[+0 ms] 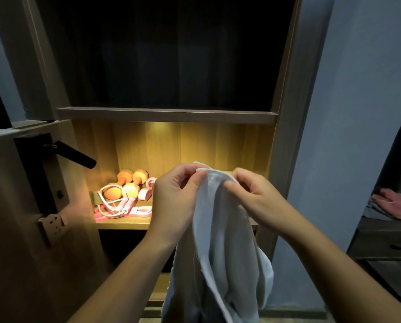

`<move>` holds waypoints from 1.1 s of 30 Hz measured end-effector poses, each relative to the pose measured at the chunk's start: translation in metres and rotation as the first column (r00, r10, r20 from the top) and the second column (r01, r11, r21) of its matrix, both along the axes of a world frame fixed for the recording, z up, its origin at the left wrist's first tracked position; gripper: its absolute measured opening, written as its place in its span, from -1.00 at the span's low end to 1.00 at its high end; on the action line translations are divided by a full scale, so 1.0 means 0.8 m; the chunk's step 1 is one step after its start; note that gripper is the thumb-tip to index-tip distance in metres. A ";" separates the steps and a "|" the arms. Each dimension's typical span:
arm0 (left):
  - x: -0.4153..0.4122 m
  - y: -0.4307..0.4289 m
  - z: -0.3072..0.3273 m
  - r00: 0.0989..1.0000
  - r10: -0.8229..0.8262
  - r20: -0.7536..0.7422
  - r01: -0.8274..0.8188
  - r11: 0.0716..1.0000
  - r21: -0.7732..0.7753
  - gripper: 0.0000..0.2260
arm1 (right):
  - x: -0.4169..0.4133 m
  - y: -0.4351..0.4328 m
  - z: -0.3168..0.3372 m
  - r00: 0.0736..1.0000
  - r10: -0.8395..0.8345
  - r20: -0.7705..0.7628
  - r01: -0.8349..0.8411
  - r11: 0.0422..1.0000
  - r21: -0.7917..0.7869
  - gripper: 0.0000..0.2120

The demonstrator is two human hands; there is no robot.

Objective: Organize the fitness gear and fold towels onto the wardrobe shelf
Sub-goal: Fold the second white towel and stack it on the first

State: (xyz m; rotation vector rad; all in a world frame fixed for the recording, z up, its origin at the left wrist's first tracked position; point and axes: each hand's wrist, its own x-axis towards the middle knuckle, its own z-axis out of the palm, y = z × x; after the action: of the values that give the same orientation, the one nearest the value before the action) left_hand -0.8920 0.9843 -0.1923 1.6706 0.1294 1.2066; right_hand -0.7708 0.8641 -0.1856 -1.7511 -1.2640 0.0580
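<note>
I am at the towel step. My left hand [174, 197] and my right hand [253, 197] hold the white towel [225, 241] by its top edge, in the middle of the frame, in front of the lit shelf [125, 226]. The fingers [232, 184] of both hands pinch the cloth, close together, and the rest hangs down to the bottom edge. The dumbbells [129, 183] and the jump rope [122, 203] lie on the shelf, at center left. Next, I think, I must find two corners and draw them apart (the cloth is bunched), then fold it and lay it beside the gear.
</note>
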 end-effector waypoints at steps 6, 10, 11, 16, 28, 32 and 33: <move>-0.001 -0.015 -0.011 0.996 0.040 -0.082 -0.029 0.991 0.134 -0.88 | -0.018 -0.004 -0.013 0.999 0.033 0.036 -0.039 0.984 0.173 -0.78; -0.005 -0.024 -0.024 0.997 0.016 -0.078 -0.007 0.994 0.106 -0.87 | -0.032 -0.008 -0.034 1.000 0.025 0.013 -0.027 0.973 0.230 -0.79; -0.007 -0.028 -0.029 0.996 0.006 -0.086 0.002 0.996 0.084 -0.86 | -0.037 -0.008 -0.041 0.999 0.020 -0.031 -0.011 0.966 0.259 -0.80; -0.017 -0.054 -0.066 0.989 -0.053 -0.140 0.043 0.997 -0.070 -0.72 | -0.064 -0.011 -0.076 0.968 0.026 -0.251 0.081 0.909 0.409 -0.83; -0.031 -0.089 -0.107 0.988 0.130 -0.077 -0.145 0.961 -0.234 -0.75 | -0.109 -0.021 -0.120 0.866 -0.016 -0.500 0.244 0.886 0.394 -0.82; -0.035 -0.094 -0.117 0.986 0.142 -0.087 -0.157 0.970 -0.184 -0.82 | -0.116 -0.029 -0.131 0.885 -0.059 -0.462 0.256 0.890 0.378 -0.89; -0.035 -0.095 -0.119 0.986 0.140 -0.093 -0.155 0.971 -0.180 -0.83 | -0.116 -0.031 -0.133 0.890 -0.077 -0.449 0.264 0.891 0.370 -0.91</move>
State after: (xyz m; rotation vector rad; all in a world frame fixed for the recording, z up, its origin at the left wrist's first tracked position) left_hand -0.9201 0.9085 -0.2872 1.5652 0.4107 1.1986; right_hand -0.8636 0.8389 -0.2921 -1.3679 -0.7271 0.0519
